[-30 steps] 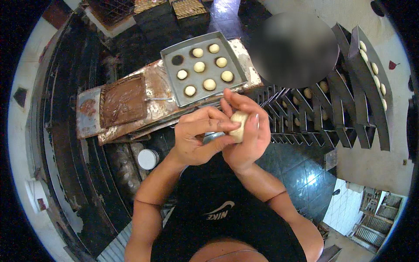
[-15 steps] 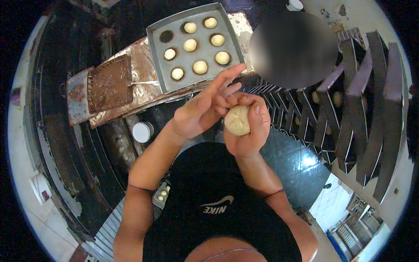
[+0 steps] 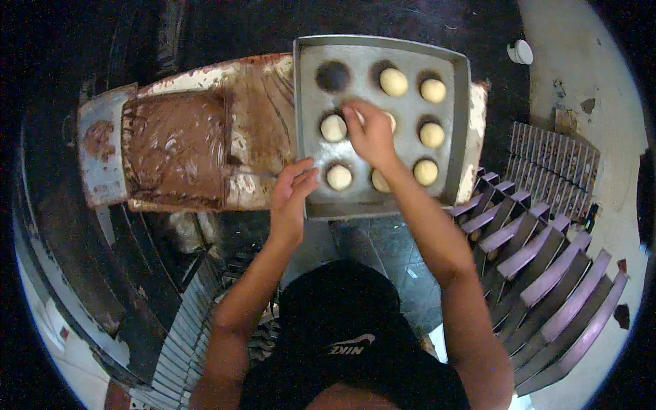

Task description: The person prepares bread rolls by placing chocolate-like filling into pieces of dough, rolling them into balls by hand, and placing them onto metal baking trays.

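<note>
A grey metal baking tray (image 3: 451, 184) lies in front of me with dark round spots, most of them holding a pale dough ball (image 3: 432, 134). The far-left spot (image 3: 333, 75) is bare. My right hand (image 3: 369, 133) reaches over the tray's middle, palm down on a dough ball whose edge (image 3: 391, 121) shows beside the hand. My left hand (image 3: 290, 195) hovers at the tray's near-left corner, fingers loosely curled, holding nothing. Two more balls (image 3: 339, 177) sit just in front of my right hand.
Left of the tray lies a worn board smeared with brown paste (image 3: 178, 147). A fan of stacked metal trays (image 3: 540, 260) stands at the right, a ribbed metal grate (image 3: 553, 154) behind it. More metal racks (image 3: 184, 321) are at lower left. A small white round thing (image 3: 521, 51) sits at top right.
Both hands were shaping a dough ball near my chest. The right hand has since carried it forward onto the tray's middle; the left hand has let go and moved to the tray's corner.
</note>
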Action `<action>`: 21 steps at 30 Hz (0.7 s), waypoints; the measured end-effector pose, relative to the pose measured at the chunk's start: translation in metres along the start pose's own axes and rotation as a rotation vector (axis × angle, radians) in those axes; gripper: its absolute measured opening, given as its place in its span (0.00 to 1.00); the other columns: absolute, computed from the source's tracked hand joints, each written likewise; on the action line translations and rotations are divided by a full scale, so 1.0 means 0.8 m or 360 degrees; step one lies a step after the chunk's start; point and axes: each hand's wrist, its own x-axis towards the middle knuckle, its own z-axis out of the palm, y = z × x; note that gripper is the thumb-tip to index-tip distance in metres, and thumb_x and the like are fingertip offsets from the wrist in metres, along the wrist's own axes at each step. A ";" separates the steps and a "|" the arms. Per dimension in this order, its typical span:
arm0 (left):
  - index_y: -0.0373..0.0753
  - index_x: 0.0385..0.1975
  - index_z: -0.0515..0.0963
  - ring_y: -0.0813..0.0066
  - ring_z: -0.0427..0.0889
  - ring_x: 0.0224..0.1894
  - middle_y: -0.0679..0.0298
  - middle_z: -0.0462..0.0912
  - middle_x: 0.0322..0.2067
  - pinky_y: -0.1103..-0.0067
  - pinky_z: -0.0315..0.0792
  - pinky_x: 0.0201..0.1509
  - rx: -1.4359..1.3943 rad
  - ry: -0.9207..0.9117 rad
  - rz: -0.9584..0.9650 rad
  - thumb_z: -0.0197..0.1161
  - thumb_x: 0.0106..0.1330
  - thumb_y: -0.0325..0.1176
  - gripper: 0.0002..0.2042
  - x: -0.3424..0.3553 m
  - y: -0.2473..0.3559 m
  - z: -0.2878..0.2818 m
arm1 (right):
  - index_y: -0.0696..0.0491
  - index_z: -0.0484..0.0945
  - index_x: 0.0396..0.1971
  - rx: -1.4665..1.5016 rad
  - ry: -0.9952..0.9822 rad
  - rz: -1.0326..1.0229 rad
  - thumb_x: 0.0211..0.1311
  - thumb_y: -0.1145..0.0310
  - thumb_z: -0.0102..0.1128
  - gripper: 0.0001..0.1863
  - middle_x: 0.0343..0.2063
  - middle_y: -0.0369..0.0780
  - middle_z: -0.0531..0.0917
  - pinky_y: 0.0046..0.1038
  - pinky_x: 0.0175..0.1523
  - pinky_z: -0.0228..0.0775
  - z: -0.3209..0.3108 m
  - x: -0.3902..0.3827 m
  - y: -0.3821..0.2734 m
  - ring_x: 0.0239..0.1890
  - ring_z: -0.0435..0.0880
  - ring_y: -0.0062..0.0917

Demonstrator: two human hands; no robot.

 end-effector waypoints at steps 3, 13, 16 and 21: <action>0.35 0.57 0.75 0.64 0.77 0.61 0.56 0.78 0.58 0.68 0.70 0.67 -0.0061 0.0092 -0.0042 0.59 0.74 0.33 0.15 0.037 0.011 -0.033 | 0.61 0.78 0.57 -0.0530 -0.0378 -0.0527 0.69 0.62 0.61 0.23 0.60 0.49 0.79 0.41 0.65 0.72 0.052 0.115 0.051 0.61 0.78 0.45; 0.35 0.53 0.77 0.66 0.81 0.56 0.56 0.81 0.55 0.69 0.72 0.64 -0.0117 0.0025 -0.0186 0.62 0.73 0.34 0.14 0.073 0.038 -0.077 | 0.58 0.71 0.66 -0.0547 -0.0524 -0.0485 0.69 0.53 0.60 0.32 0.65 0.50 0.72 0.49 0.71 0.61 0.050 0.167 0.043 0.69 0.68 0.46; 0.35 0.54 0.76 0.66 0.81 0.55 0.57 0.82 0.55 0.70 0.73 0.64 -0.0038 -0.0105 -0.0004 0.62 0.73 0.35 0.15 0.061 0.052 -0.074 | 0.58 0.80 0.55 -0.0355 0.0075 0.0144 0.67 0.60 0.65 0.23 0.49 0.49 0.83 0.42 0.57 0.73 -0.024 0.143 0.057 0.52 0.81 0.43; 0.34 0.55 0.76 0.69 0.79 0.56 0.60 0.81 0.53 0.73 0.69 0.65 0.0005 -0.0130 0.0369 0.63 0.71 0.27 0.14 0.066 0.047 -0.026 | 0.59 0.80 0.42 -0.0789 0.0182 0.0089 0.59 0.61 0.73 0.19 0.36 0.48 0.84 0.42 0.48 0.76 -0.055 0.065 0.096 0.39 0.83 0.47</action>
